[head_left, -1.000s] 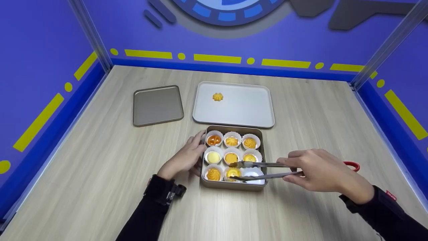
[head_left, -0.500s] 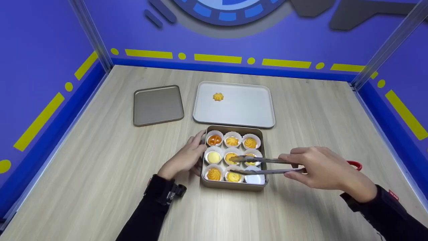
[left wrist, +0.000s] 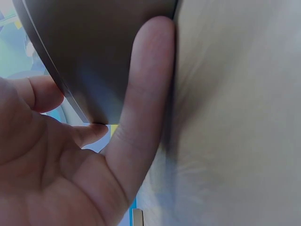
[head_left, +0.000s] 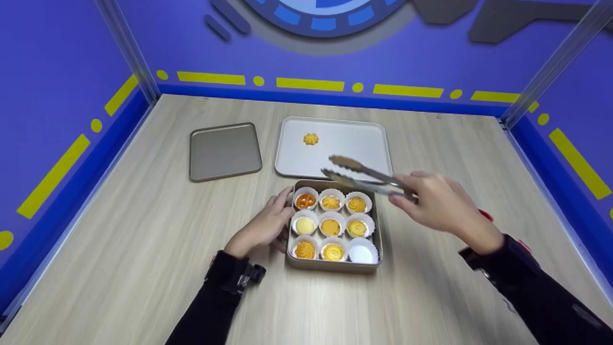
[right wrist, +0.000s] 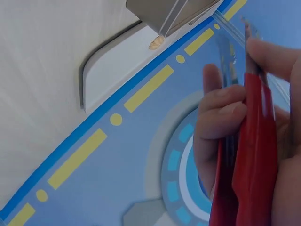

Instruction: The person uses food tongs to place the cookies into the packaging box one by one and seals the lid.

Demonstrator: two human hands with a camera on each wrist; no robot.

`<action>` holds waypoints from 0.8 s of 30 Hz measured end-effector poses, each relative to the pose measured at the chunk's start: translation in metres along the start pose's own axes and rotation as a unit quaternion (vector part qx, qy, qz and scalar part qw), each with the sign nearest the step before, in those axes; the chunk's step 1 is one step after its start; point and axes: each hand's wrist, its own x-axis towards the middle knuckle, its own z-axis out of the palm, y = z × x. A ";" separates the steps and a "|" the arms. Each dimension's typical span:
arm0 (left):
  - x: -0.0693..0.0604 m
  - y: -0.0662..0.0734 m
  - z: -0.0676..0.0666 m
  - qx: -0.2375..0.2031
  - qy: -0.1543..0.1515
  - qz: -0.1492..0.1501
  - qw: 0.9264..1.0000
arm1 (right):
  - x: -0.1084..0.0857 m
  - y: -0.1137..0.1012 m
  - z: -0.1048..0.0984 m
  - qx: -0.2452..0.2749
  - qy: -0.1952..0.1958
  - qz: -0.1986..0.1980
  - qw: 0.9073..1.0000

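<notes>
Red-handled tongs (head_left: 376, 174) reach out from the grip of our right hand (head_left: 438, 199), their parted tips above the near part of a white tray (head_left: 354, 143), where a single ridged cookie (head_left: 311, 139) lies toward the left. We rest our left hand (head_left: 266, 223), digits extended, against the left side of a brown box (head_left: 333, 265) just in front of the tray. Inside, eight pastries (head_left: 330, 227) sit in white paper cups; a ninth cup (head_left: 362, 253), near right, shows its bare bottom. Left of the tray, a flat brown pan (head_left: 225, 151) lies on our wood-grain table (head_left: 143, 239).
</notes>
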 end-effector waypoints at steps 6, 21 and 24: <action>-0.002 0.000 -0.001 -0.002 -0.006 0.004 1.000 | 0.053 0.008 0.018 0.030 0.004 0.045 0.999; -0.002 0.000 -0.002 -0.004 -0.004 -0.001 1.000 | 0.134 0.007 0.064 -0.016 -0.081 0.128 0.988; -0.002 0.001 -0.002 -0.004 -0.006 -0.003 1.000 | 0.142 0.005 0.070 -0.025 -0.082 0.137 0.987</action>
